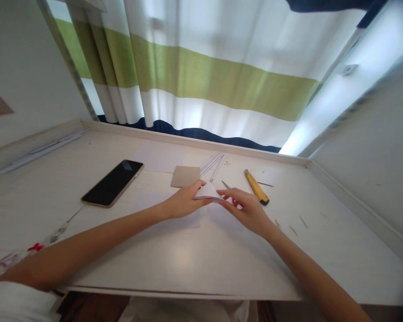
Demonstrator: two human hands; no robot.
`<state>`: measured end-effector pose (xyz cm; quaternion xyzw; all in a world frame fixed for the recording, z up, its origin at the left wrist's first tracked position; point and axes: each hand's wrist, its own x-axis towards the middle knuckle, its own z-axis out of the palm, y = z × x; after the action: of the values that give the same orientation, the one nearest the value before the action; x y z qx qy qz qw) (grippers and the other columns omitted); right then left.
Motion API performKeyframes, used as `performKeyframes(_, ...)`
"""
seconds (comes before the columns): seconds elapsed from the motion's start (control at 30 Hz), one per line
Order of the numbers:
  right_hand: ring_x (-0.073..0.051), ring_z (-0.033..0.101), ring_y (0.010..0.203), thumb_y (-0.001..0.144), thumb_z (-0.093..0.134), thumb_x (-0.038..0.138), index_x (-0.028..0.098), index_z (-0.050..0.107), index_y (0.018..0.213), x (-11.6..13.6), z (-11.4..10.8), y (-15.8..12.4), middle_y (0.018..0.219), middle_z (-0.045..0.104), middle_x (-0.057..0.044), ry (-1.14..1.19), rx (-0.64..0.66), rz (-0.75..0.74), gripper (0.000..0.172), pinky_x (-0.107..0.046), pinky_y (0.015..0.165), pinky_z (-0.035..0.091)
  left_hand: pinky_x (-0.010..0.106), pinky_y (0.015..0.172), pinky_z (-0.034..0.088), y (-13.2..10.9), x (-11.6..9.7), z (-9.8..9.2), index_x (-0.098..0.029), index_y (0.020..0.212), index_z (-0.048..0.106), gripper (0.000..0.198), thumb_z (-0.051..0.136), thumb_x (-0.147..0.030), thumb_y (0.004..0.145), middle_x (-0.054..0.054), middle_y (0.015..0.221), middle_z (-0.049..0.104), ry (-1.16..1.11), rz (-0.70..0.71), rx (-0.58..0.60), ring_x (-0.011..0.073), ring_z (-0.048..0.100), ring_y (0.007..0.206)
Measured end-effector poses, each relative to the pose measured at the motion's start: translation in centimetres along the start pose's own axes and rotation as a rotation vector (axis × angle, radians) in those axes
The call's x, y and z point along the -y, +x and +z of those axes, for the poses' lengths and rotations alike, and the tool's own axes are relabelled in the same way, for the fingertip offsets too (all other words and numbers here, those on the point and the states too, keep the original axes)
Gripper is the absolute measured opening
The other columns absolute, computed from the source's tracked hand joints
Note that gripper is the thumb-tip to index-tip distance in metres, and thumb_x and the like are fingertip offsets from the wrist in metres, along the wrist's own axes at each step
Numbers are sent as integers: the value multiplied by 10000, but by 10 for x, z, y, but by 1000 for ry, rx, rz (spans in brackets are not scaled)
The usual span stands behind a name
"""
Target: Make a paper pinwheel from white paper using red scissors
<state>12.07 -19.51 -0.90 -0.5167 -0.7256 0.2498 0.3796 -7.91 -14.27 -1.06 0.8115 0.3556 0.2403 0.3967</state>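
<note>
White sleeve (22,302); paper (206,191) between both hands (183,202) (247,211)

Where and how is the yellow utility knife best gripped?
Likely mid-body on the yellow utility knife, from above, pinched across its width: it lies flat and slender, right hand close on its left, a thin dark rod at its right.

The desk (184,273) is white, with a low rim (188,141) along the back and sides. A black phone (113,183) lies on the left. Near the middle are a brown square (185,176) and some white strips (211,164). A yellow cutter (256,185) lies to the right, beside a thin dark stick (266,184). Little scraps (293,230) lie nearer the front.
</note>
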Motion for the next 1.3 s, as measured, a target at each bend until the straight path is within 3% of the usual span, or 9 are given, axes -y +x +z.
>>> performKeyframes(0.07,-173,584,655,730,551,416,201,646,924,-1,7,1,758,654,-59,72,-60,56,305,-285,537,466,309,710,414,-4,-2,-1,-175,1082,478,481,478,-511,738,73,955,589,37,5,-1,219,556,835)
performKeyframes(0.17,-157,587,561,744,523,427,151,647,850,-6,15,1,624,636,-52,193,-138,137,321,-243,424,446,293,643,432,-8,-3,-1,-181,1177,413,596,497,-541,710,70,946,578,71,2,-25,191,567,733)
performKeyframes(0.3,-154,608,559,705,570,427,120,633,814,-12,20,-1,609,641,-56,400,-185,223,331,-214,403,434,285,650,437,-13,-1,4,-199,1157,467,593,555,-529,672,59,961,595,77,38,-90,174,560,710)
performKeyframes(0.5,-155,626,607,646,634,415,128,624,875,-17,24,-1,686,661,-59,627,-190,259,367,-205,424,431,232,642,432,-17,4,11,-202,1007,617,372,576,-419,708,35,934,626,-242,-14,-203,159,543,778)
performKeyframes(0.67,-161,630,609,599,683,375,129,627,841,-21,27,-1,698,658,-55,665,-197,296,349,-204,426,425,234,588,479,-14,12,12,-139,827,638,350,495,-450,756,12,697,604,-447,-98,-225,131,545,658)
performKeyframes(0.83,-142,623,579,619,668,374,136,620,765,-26,28,-4,632,635,-25,637,-127,348,284,-197,446,428,283,658,518,-10,20,14,-107,854,589,307,482,-383,777,70,755,624,-718,-211,-192,143,592,706)
performKeyframes(1.03,-96,568,496,647,651,368,140,585,713,-29,25,-9,563,584,15,581,8,338,247,-191,432,406,251,643,500,-12,17,13,-100,861,608,232,591,-279,714,99,876,647,-858,-250,-154,154,594,764)
performKeyframes(1.3,-92,550,519,658,647,359,132,587,687,-27,25,-13,580,584,7,524,172,307,236,-196,456,414,260,699,477,-11,13,12,-99,892,619,291,529,-350,775,116,892,660,-987,-281,-97,157,611,761)
